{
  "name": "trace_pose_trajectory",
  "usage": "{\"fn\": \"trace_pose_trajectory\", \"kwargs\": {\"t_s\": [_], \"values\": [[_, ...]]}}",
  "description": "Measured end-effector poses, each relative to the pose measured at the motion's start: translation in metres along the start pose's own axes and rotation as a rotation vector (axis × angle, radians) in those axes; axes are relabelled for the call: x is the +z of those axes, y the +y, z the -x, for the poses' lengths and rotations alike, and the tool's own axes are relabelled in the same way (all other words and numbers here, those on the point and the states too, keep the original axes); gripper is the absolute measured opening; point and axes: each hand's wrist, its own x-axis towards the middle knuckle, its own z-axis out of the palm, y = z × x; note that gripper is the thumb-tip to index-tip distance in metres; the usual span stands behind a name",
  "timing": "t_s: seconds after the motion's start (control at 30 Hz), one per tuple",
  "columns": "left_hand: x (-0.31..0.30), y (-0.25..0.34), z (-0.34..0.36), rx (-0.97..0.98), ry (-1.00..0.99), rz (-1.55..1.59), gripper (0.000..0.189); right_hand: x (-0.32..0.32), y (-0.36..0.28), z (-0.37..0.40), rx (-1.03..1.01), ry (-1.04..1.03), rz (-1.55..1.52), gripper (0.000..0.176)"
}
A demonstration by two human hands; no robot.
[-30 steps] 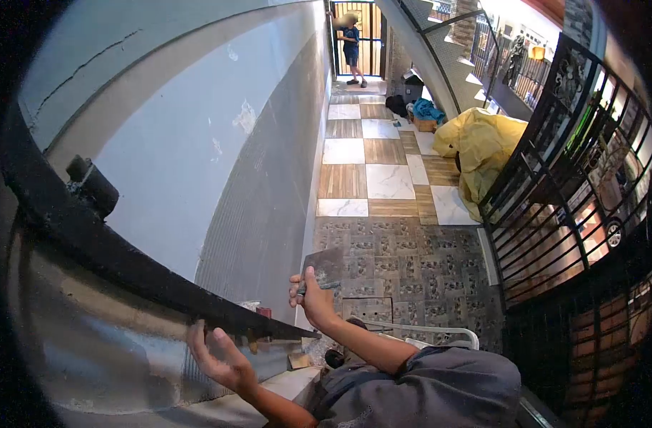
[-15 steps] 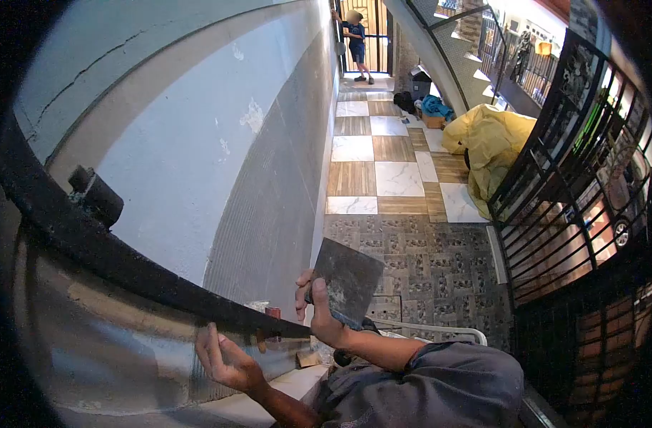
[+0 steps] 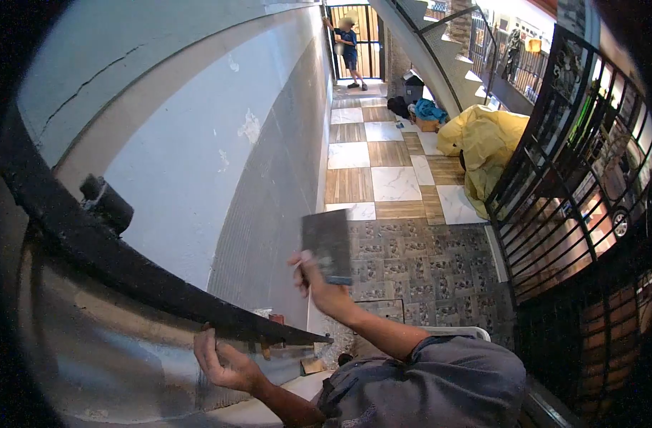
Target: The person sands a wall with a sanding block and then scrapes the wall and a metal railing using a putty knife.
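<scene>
Swinging the trowel (image 3: 327, 241) away from us, our right hand (image 3: 324, 291) has fingers curled round it; our left hand (image 3: 230, 365)'s half open, empty, near the rail (image 3: 162, 277).

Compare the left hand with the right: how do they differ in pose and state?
The left hand shows nothing in its loosely curled fingers; the right hand holds a flat, dark, four-sided tool. The left hand appears lower in view, by the black bar; the right hand appears higher, its tool partly against the patterned floor. Both are bare.
</scene>
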Motion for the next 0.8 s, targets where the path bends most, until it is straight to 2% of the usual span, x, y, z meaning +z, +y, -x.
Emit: {"fn": "trace_pose_trajectory", "kwargs": {"t_s": [0.03, 0.1, 0.2, 0.27, 0.33, 0.4, 0.43, 0.53, 0.7, 0.8], "values": [[0.001, -0.001, -0.001, 0.006, 0.003, 0.010, 0.023, -0.005, -0.005, -0.005, -0.003, -0.010, 0.002, 0.040], [0.001, -0.002, -0.004, -0.002, 0.015, -0.030, 0.023, -0.015, -0.013, -0.013, -0.132, 0.231, -0.125, 0.039], [0.000, -0.002, -0.008, -0.044, 0.005, -0.062, 0.023, -0.024, -0.013, -0.025, -0.042, 0.352, -0.209, 0.037], [0.000, -0.006, -0.010, -0.079, 0.000, -0.053, 0.024, -0.025, -0.007, -0.030, -0.061, 0.401, -0.229, 0.035], [0.000, -0.013, -0.007, -0.177, -0.055, -0.055, 0.026, -0.027, -0.002, -0.034, -0.028, 0.455, -0.269, 0.034], [0.004, -0.016, -0.002, -0.276, -0.053, 0.147, 0.029, -0.033, 0.009, -0.040, -0.041, 0.414, -0.298, 0.034], [0.011, -0.006, -0.003, -0.321, 0.074, 0.221, 0.031, -0.033, 0.012, -0.038, -0.013, 0.383, -0.333, 0.034], [0.008, -0.001, -0.011, -0.318, 0.085, 0.307, 0.032, -0.022, 0.004, -0.035, 0.010, 0.365, -0.326, 0.035], [0.007, -0.005, -0.012, -0.327, 0.073, 0.311, 0.031, -0.003, -0.007, -0.027, -0.019, 0.248, -0.314, 0.035], [0.006, -0.008, -0.011, -0.270, -0.003, 0.227, 0.029, 0.007, -0.013, -0.018, -0.037, 0.203, -0.318, 0.035]]}}
